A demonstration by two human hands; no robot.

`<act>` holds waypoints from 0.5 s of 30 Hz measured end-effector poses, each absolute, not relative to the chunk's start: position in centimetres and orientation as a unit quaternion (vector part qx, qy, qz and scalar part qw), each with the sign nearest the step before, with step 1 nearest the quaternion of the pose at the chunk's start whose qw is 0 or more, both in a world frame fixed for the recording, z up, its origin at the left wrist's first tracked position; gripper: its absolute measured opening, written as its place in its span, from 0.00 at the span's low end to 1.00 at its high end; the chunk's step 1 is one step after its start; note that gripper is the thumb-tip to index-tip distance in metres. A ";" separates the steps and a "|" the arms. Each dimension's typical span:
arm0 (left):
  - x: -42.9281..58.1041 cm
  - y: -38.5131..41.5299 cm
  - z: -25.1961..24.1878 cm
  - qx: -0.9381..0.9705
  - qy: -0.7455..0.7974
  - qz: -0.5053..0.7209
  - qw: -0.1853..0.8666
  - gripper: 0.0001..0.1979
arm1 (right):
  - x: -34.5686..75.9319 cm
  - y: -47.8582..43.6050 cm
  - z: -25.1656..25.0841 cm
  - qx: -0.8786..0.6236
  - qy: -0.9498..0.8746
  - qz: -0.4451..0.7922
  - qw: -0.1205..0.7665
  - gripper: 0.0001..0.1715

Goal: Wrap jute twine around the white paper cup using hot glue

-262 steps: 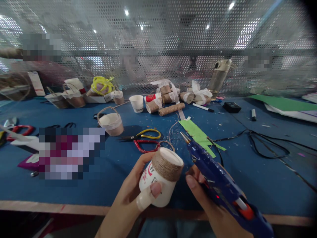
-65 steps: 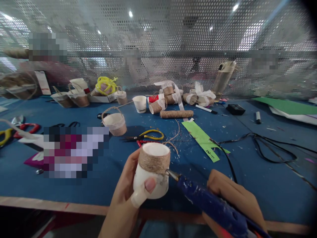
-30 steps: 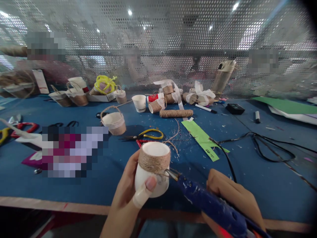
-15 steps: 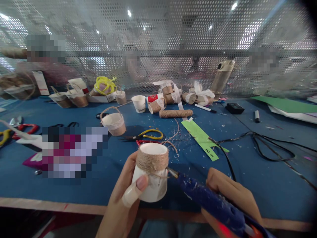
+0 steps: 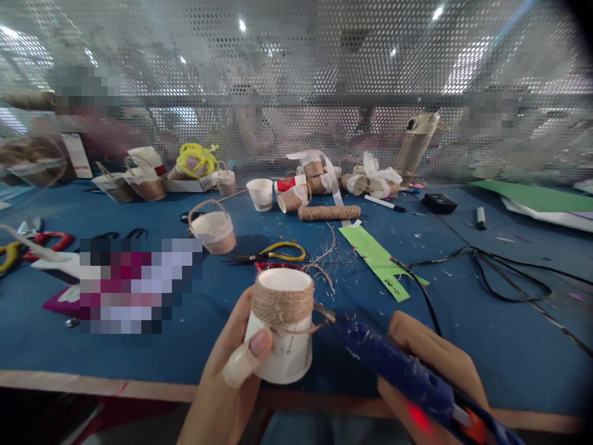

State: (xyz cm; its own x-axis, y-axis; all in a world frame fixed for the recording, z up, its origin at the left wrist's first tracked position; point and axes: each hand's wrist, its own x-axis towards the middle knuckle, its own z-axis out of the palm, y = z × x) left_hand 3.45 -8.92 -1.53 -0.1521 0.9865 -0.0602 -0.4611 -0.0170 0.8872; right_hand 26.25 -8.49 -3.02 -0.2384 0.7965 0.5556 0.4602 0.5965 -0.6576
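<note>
My left hand [image 5: 241, 355] is closed around a white paper cup [image 5: 290, 358], its thumb on the near side. Brown twine [image 5: 282, 303] is wound in rows round the upper part of the cup, and a loose strand crosses the white wall below. In my right hand [image 5: 435, 364] is a blue hot glue gun [image 5: 393, 364] with a red light glowing on it. The gun's metal nozzle points at the cup's right side, close to the twine. Whether the tip touches it I cannot tell.
Yellow-handled scissors [image 5: 278, 252] lie behind the cup. Farther back are a twine-covered basket [image 5: 215, 233], a twine roll [image 5: 328, 212] and a plain paper cup [image 5: 260, 194]. A green card [image 5: 375, 259] and a black cable [image 5: 472, 250] lie to the right. A perforated metal screen [image 5: 296, 74] closes the back.
The cup has turned slightly in my left hand and shifted a little left and down; printing on its wall shows more. The glue gun's nozzle stands slightly farther from the cup.
</note>
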 end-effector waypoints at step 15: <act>3.8 -9.7 -1.9 0.383 0.456 0.596 0.540 0.25 | 22.2 -8.2 -2.5 -0.385 -0.691 0.186 0.583 0.13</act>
State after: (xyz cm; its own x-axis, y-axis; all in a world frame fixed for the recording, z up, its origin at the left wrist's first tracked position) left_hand 3.81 -9.68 -1.89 -0.1246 0.9916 -0.0357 -0.2939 -0.0026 0.9558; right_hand 22.16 -8.25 -2.55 -0.0243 0.7490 0.6622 0.3162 0.6341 -0.7056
